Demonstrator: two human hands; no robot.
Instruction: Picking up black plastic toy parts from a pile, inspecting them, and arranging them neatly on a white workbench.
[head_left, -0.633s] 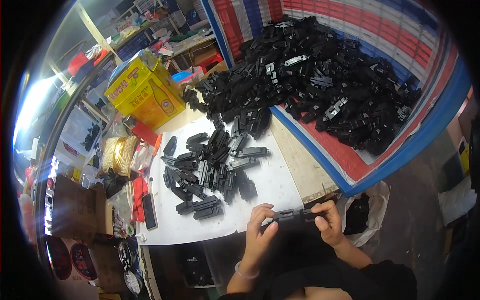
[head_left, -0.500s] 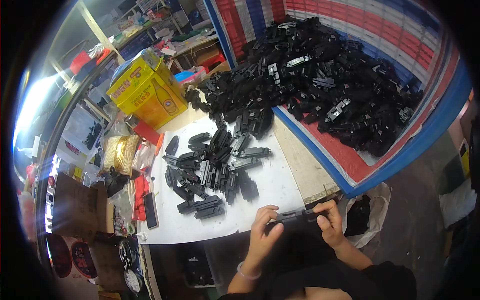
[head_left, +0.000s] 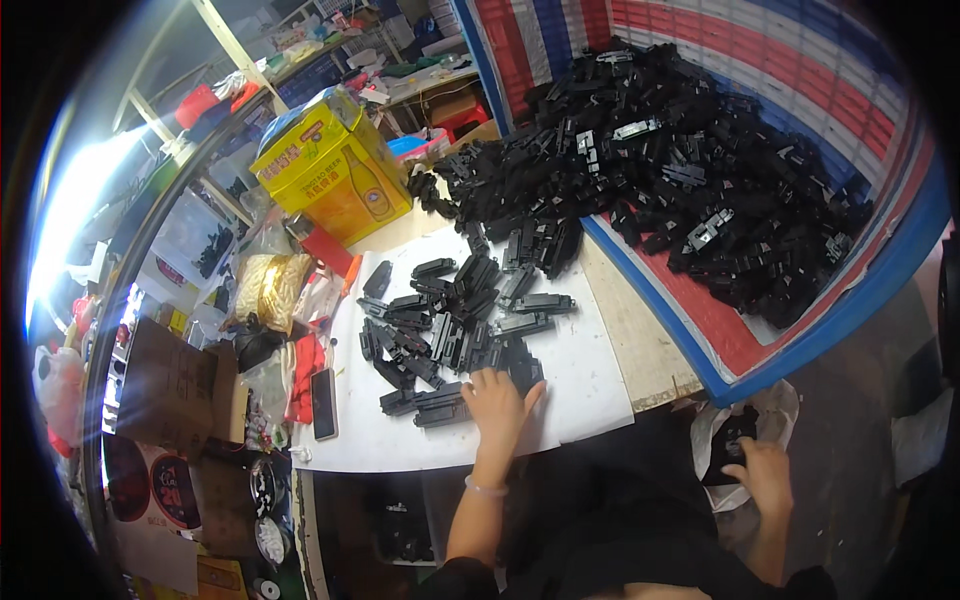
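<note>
Head view: left hand (head_left: 495, 408) at the black parts (head_left: 445, 340) on the worktop (head_left: 645, 350), grip unclear; right hand (head_left: 768, 478) loosely spread beside a bag (head_left: 784, 402). Because the parts lie crowded, lifting one could drag neighbours.

Lettering stands on the yellow carton (head_left: 325, 178) and, with digits, on a round dark emblem (head_left: 177, 492)

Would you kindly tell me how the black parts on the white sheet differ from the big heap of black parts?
The sheet group is small, while the heap is far larger. The sheet group is loosely spread, with white showing between parts; the heap is densely piled. The left hand is at the sheet group, not the heap. Both hold black parts lying at mixed angles.
</note>
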